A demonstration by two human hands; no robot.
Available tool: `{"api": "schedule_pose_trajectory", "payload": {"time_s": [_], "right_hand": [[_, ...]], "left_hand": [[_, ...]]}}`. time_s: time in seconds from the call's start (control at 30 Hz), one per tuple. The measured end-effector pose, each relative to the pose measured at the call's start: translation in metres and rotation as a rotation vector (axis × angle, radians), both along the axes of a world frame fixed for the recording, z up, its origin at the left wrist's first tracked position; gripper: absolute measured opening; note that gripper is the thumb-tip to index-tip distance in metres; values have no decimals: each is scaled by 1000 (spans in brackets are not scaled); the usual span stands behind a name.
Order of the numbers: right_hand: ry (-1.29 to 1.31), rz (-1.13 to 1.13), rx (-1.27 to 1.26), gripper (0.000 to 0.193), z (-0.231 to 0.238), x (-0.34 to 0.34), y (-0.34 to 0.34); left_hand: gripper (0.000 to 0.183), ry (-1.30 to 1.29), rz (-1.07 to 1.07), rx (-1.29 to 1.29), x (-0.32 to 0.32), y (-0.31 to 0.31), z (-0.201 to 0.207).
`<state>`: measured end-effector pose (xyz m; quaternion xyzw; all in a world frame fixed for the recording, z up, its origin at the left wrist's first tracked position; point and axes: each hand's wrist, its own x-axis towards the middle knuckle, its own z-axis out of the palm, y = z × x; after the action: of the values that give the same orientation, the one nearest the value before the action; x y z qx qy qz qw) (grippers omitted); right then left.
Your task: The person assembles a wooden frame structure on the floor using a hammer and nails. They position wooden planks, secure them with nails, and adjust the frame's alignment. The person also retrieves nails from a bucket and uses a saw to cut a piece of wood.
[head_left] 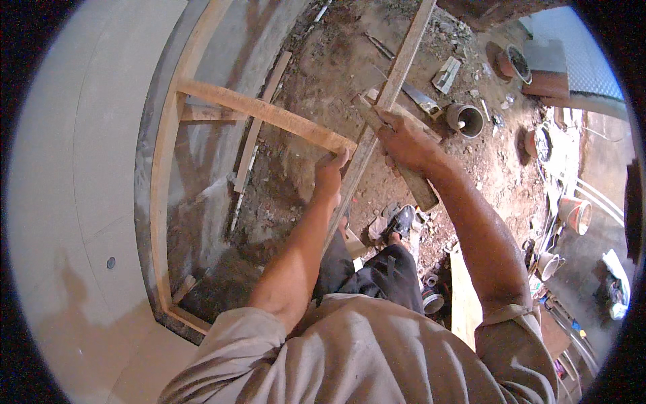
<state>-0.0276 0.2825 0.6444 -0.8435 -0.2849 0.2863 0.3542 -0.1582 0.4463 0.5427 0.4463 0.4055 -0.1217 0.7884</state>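
- The wooden frame (168, 168) stood against the pale wall (67, 168), its curved side rail and bottom corner already joined, as far as I could judge; the crosspiece (269, 114) reached out from that rail to a long upright batten (383, 108), and that joint looked to me to be the part in hand, not yet fixed.
- I saw no nail or fastener at the meeting point, so how much remained there I could not tell.
- My left hand (330, 172) came up from below with the forearm nearly straight, fingers curled under the free end of the crosspiece, pressing it to the batten.
- My right hand (407, 141) was raised with the elbow bent outward, fingers wrapped tightly round a short wooden block (404, 168) laid aslant across the batten.
- Below, a sandalled foot (400, 222) rested on the dirt floor (323, 67).
- Farther off lay a handsaw (420, 99), a small bucket (465, 120) and a brick (445, 74) among rubble.
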Motion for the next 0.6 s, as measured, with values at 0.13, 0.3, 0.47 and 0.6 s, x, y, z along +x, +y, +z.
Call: {"api": "schedule_pose_trajectory", "payload": {"time_s": [0.13,0.3,0.47,0.6], "right_hand": [[-426,118,221,56,-25,-6,-6],[-292,17,62,54,-12,-11,-10],[431,-161,-200,53,54,-9,24],[373,-94,-301,39,53,-9,22]], "left_hand": [[41,-37,33,2,2,-5,19],[41,-52,26,104,5,-11,13],[39,-21,57,96,1,3,17],[37,-19,14,135,-1,2,6]]}}
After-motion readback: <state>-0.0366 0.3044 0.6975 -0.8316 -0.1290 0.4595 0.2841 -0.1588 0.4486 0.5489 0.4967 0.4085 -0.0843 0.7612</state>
